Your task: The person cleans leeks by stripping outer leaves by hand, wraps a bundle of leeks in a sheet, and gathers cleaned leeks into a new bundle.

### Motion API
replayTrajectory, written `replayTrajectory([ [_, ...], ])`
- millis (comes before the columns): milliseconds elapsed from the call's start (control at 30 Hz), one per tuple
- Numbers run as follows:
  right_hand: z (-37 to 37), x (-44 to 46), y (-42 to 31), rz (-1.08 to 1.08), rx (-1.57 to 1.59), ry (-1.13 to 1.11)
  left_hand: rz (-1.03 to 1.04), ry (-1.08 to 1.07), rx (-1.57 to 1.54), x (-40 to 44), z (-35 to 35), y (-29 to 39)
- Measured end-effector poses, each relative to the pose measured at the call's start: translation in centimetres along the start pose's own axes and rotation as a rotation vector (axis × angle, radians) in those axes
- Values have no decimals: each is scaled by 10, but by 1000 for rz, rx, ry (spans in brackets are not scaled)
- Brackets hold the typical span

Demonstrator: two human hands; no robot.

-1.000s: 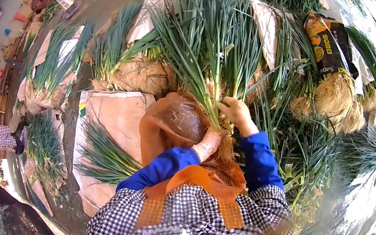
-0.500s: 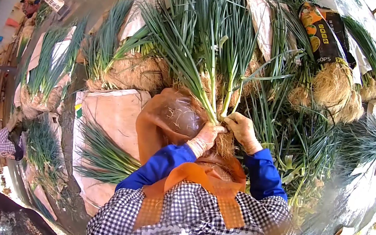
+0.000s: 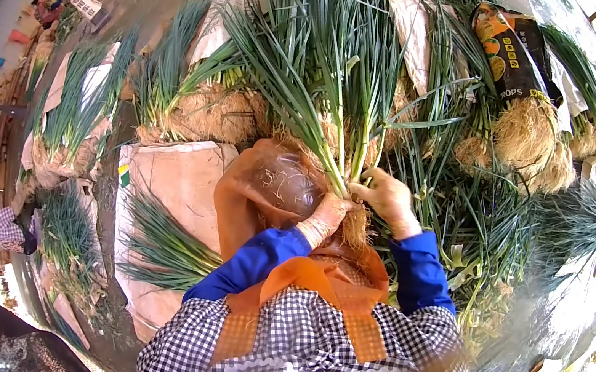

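My left hand (image 3: 325, 219) is closed around the lower stems of a few green onions (image 3: 343, 143), just above their stringy roots (image 3: 358, 230). The leaves fan away from me over a pile of more green onions. At the right side of the same stems, my right hand (image 3: 387, 199) has thumb and fingers pinched together against the stalk bases. Its fingertips partly hide what they grip. Beneath both hands an orange-brown translucent apron (image 3: 244, 186) covers my lap.
Rooted bundles (image 3: 208, 115) lie beyond my lap. A black printed sack (image 3: 513, 60) covers bundles at right. Loose leaves (image 3: 488, 230) are heaped beside my right arm. Trimmed-looking green onions (image 3: 170, 244) rest on a pale sack (image 3: 184, 177) at left. Another person (image 3: 7, 226) is at far left.
My right hand has shifted slightly up and to the right along the stems, its knuckles turned more upward. The left hand keeps its hold in nearly the same place.
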State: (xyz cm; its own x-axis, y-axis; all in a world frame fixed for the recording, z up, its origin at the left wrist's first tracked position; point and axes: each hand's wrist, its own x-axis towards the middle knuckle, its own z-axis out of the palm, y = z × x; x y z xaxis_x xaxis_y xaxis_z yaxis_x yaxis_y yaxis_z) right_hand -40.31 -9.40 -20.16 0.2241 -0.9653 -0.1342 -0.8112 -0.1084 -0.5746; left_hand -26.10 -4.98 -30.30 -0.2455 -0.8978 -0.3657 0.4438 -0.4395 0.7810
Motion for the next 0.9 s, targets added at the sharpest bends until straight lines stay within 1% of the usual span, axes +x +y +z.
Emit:
replayTrajectory([
  [33,14,6,1,-28,31,-75,11,-11,33,-3,2,4],
  [67,27,10,7,-134,11,-1,18,-11,40,-3,3,10],
  [133,29,4,7,-212,206,-61,-28,26,-112,-7,3,14],
  [167,29,-5,9,-249,274,-103,-36,29,-113,-10,3,14],
  [200,1,-19,-3,-6,417,-464,-75,53,-186,-11,4,17],
  [233,-7,-34,11,-227,713,-593,-112,74,-256,-9,5,19],
  [300,-24,-47,36,-106,741,-880,-93,106,-255,-9,8,19],
  [367,-19,-44,50,136,469,-484,-154,148,-263,-11,17,31],
  [400,-19,-32,39,473,466,-341,-185,84,-201,-4,4,16],
  [433,-5,-23,44,386,824,-213,-185,74,-197,-2,11,21],
  [500,18,-1,39,274,1061,-247,-177,112,-637,1,19,32],
  [533,25,5,27,237,1013,-250,-217,58,-612,4,2,27],
  [567,29,10,19,199,962,-251,-196,30,-566,12,-10,17],
  [600,50,18,30,-147,573,61,-229,122,-470,16,-9,18],
  [633,45,17,28,-98,653,8,-266,216,-378,14,-3,25],
  [667,39,17,25,-45,732,-40,-302,170,-443,9,-1,34],
  [700,19,13,13,107,982,-185,-303,174,-444,9,-7,32],
  [733,30,17,24,101,955,-109,-297,37,-477,8,-13,30],
  [767,31,19,24,193,1006,-63,-292,-101,-508,6,-18,27],
  [800,43,29,34,230,1090,108,-314,-104,-510,0,-14,34],
  [833,46,39,38,265,1168,281,-307,-28,-443,-4,-8,36],
  [867,37,41,52,405,1288,246,-306,-85,-463,-7,-4,38],
  [900,33,44,57,285,1330,194,-299,-139,-479,-9,-4,39],
])
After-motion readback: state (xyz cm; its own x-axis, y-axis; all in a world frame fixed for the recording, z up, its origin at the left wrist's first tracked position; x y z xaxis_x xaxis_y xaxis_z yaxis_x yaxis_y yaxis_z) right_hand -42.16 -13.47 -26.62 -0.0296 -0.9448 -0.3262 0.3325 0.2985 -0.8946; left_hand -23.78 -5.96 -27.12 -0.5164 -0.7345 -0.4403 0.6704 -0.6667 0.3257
